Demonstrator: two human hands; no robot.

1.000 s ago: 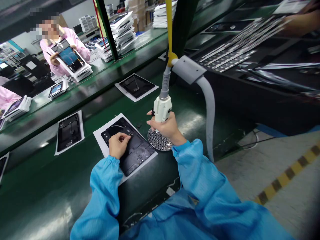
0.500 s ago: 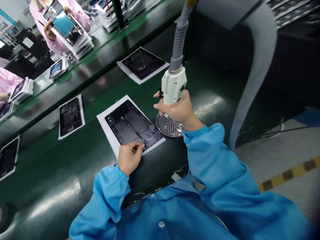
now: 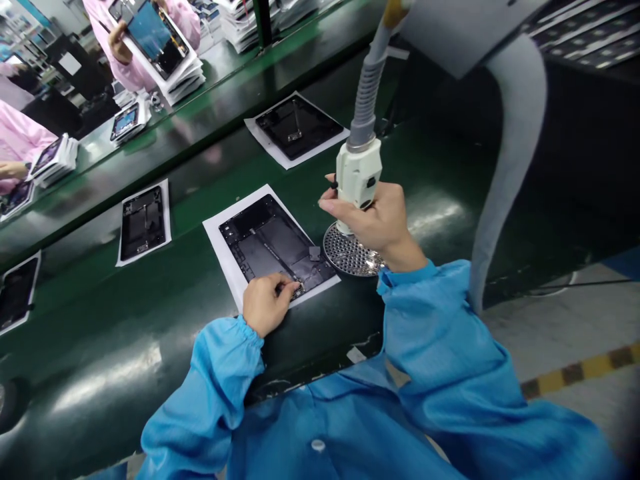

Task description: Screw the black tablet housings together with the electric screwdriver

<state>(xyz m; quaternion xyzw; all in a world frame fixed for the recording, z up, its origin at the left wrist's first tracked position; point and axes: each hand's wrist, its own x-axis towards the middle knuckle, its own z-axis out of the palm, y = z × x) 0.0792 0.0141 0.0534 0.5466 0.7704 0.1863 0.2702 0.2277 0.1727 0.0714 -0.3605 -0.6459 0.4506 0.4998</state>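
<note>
Right now the green counter [image 3: 150, 373] runs across the frame with several dark panels on white sheets, and the one in hand, the black panel [image 3: 273, 243], lies at centre just left of a round perforated dish [image 3: 350, 257]. Seemingly the fastening step is under way: the right hand [image 3: 377, 220] is wrapped around the white hanging driver [image 3: 356, 175] over the dish, while the left hand [image 3: 267, 303] pinches something small, too tiny to identify, at the panel's near edge. Next, the driver tip likely must be lined up squarely on that spot while the left fingers steady it.
</note>
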